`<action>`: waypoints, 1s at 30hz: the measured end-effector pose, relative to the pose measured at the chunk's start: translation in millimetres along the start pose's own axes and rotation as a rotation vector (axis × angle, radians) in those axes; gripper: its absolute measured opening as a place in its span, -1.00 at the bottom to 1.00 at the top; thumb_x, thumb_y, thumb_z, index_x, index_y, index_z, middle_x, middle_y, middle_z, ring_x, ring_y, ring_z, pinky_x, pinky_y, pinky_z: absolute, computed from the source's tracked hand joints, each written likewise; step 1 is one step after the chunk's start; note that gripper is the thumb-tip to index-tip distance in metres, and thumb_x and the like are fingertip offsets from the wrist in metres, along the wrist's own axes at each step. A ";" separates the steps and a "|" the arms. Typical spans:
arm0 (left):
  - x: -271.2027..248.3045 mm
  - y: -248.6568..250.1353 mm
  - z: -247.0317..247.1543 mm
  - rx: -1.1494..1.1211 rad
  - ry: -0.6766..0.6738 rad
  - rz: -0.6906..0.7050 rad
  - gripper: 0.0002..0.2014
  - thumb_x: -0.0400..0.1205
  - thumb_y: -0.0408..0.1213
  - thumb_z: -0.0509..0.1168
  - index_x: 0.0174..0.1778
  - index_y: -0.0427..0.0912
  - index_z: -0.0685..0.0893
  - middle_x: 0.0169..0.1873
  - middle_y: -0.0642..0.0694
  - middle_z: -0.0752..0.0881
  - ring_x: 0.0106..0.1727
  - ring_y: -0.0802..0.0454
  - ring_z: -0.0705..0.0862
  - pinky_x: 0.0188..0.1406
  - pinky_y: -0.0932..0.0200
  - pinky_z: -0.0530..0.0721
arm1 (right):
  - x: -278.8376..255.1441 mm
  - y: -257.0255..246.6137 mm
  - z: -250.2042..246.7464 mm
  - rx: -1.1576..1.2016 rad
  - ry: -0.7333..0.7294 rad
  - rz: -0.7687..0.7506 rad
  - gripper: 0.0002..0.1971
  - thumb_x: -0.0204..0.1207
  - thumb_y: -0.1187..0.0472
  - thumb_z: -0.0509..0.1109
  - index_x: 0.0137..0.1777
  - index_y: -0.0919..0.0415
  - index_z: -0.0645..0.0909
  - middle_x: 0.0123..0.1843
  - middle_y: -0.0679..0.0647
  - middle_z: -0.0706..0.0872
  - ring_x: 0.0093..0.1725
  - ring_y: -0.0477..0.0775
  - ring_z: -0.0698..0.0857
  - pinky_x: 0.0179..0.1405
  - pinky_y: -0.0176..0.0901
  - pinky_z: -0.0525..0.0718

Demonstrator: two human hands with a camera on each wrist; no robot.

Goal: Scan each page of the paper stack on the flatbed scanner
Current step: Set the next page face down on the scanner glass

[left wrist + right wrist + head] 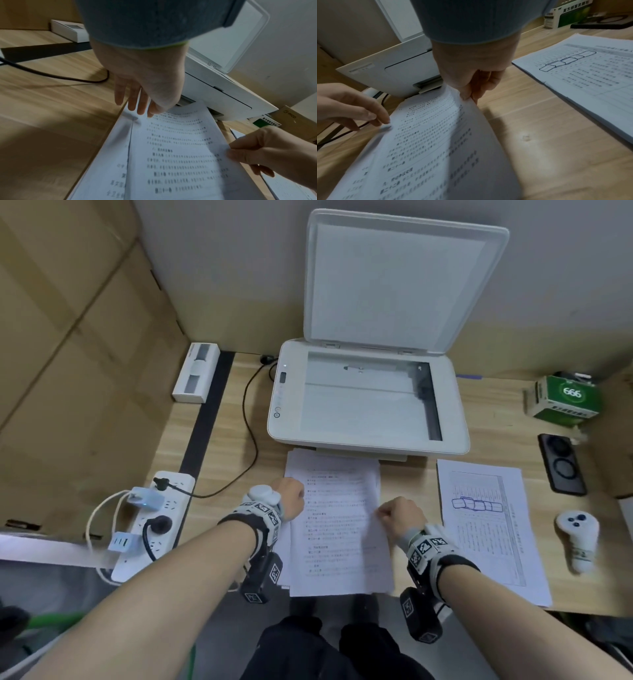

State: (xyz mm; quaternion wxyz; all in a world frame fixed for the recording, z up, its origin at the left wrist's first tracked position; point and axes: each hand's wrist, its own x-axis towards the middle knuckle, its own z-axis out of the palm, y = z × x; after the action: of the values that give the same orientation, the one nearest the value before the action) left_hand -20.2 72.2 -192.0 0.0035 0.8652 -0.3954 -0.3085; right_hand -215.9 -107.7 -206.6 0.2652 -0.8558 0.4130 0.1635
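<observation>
A white flatbed scanner point(370, 402) stands at the back of the desk with its lid point(400, 282) raised and bare glass point(363, 398). In front of it lies the paper stack point(337, 529), printed with text. My left hand point(291, 494) rests on the stack's left edge with straight fingers point(135, 104) touching the paper. My right hand point(399, 515) pinches the top sheet point(436, 128) at its right edge and lifts that edge off the stack, thumb and fingers point(471, 93) curled round it.
A second pile of pages point(489, 525) with a blue sketch lies to the right. Beyond it are a white controller point(577, 532), a black phone point(561, 463) and a green box point(565, 400). A power strip point(150, 525) and cable point(250, 433) sit at left.
</observation>
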 end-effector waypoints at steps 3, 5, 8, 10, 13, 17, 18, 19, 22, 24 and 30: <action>2.2 5.2 -2.0 0.002 -0.022 -0.005 -0.75 0.66 -0.35 0.18 0.10 -0.22 0.75 0.13 -0.15 0.73 0.12 -0.16 0.70 0.14 0.03 0.67 | -5.5 0.3 -6.7 -0.012 -0.003 -0.022 -0.58 0.41 0.34 0.34 -0.65 0.03 0.41 -0.60 -0.09 0.43 -0.51 0.02 0.44 -0.56 -0.28 0.29; 1.0 15.6 -7.9 -0.009 -0.013 0.003 -0.75 0.66 -0.35 0.18 0.10 -0.20 0.76 0.11 -0.15 0.75 0.11 -0.15 0.71 0.10 0.05 0.68 | -8.3 3.7 -16.3 -0.018 0.003 -0.090 -0.63 0.34 0.37 0.31 -0.64 0.08 0.34 -0.61 -0.01 0.29 -0.51 0.04 0.29 -0.54 -0.22 0.20; 1.2 32.5 -25.1 -0.054 0.022 0.047 -0.73 0.65 -0.35 0.18 0.10 -0.16 0.78 0.12 -0.11 0.77 0.12 -0.13 0.72 0.09 0.09 0.68 | -0.9 6.6 -36.6 -0.075 0.021 -0.216 -0.81 0.30 0.37 0.28 -0.39 0.19 0.31 -0.48 0.07 0.22 -0.38 0.09 0.20 -0.46 -0.08 0.16; -0.8 45.5 -43.6 -0.081 0.060 0.124 -0.71 0.65 -0.34 0.16 0.11 -0.12 0.79 0.14 -0.05 0.77 0.17 -0.08 0.71 0.13 0.11 0.66 | 5.3 3.3 -58.0 -0.121 0.076 -0.274 -0.87 0.38 0.33 0.31 -0.32 0.22 0.40 -0.48 0.11 0.35 -0.39 0.15 0.29 -0.45 -0.08 0.26; -4.7 64.4 -72.4 -0.109 0.144 0.245 -0.69 0.65 -0.33 0.15 0.14 -0.06 0.77 0.18 0.05 0.74 0.22 0.03 0.68 0.20 0.11 0.61 | 12.4 -14.9 -98.9 -0.122 0.157 -0.340 -0.88 0.49 0.19 0.35 -0.24 0.09 0.69 -0.37 0.05 0.72 -0.32 0.15 0.67 -0.27 -0.06 0.64; -1.3 85.1 -106.2 -0.174 0.326 0.335 -0.67 0.67 -0.35 0.11 0.18 -0.05 0.74 0.23 0.04 0.71 0.23 0.04 0.67 0.14 0.15 0.60 | 31.9 -47.4 -147.2 -0.095 0.254 -0.449 -0.87 0.48 0.20 0.37 -0.15 0.06 0.77 -0.18 0.04 0.83 -0.14 0.22 0.74 -0.23 -0.05 0.65; 1.8 88.6 -114.2 -0.146 0.334 0.331 -0.66 0.67 -0.34 0.11 0.24 -0.07 0.71 0.30 0.02 0.67 0.28 0.00 0.63 0.17 0.14 0.57 | 37.7 -54.8 -156.5 -0.081 0.272 -0.480 -0.83 0.48 0.23 0.35 -0.11 0.06 0.78 -0.13 0.05 0.84 -0.10 0.23 0.75 -0.22 -0.08 0.63; 4.9 89.5 -117.9 -0.102 0.293 0.309 -0.65 0.68 -0.32 0.10 0.33 -0.12 0.65 0.40 -0.03 0.59 0.37 -0.04 0.58 0.24 0.11 0.53 | 42.6 -60.9 -160.0 -0.066 0.281 -0.503 -0.78 0.49 0.27 0.33 -0.02 0.06 0.79 -0.04 0.08 0.84 -0.03 0.24 0.75 -0.16 -0.08 0.61; 10.4 82.9 -113.8 0.055 0.028 0.200 -0.53 0.72 -0.25 0.07 0.57 -0.26 0.34 0.69 -0.19 0.15 0.66 -0.16 0.22 0.55 0.00 0.29 | 51.8 -71.6 -162.2 -0.043 0.251 -0.524 -0.49 0.53 0.26 0.35 0.51 0.16 0.53 0.45 0.14 0.62 0.34 0.22 0.65 0.26 -0.01 0.62; 11.2 72.0 -101.8 0.142 -0.006 0.172 -0.43 0.79 -0.16 -0.03 0.72 -0.21 0.03 0.73 -0.16 -0.11 0.73 -0.10 -0.06 0.67 -0.02 0.09 | 56.3 -67.5 -152.9 -0.079 0.196 -0.475 -0.33 0.57 0.17 0.39 0.66 0.21 0.27 0.66 0.16 0.33 0.54 0.24 0.45 0.47 0.06 0.50; 24.3 58.7 -80.5 0.152 0.152 0.171 -0.41 0.81 -0.02 -0.17 0.74 -0.10 -0.16 0.71 0.01 -0.25 0.72 0.08 -0.23 0.70 -0.01 -0.13 | 66.8 -23.7 -109.9 -0.249 0.156 -0.357 -0.28 0.74 -0.23 -0.09 0.77 0.15 -0.09 0.80 0.05 -0.14 0.77 0.05 -0.14 0.72 0.04 0.03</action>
State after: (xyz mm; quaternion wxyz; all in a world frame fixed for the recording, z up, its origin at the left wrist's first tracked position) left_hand -4.9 -4.0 -125.0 -0.0057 0.8471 -0.4883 -0.2099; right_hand -149.9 -201.6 -143.8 0.1496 -0.9514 0.2510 0.0972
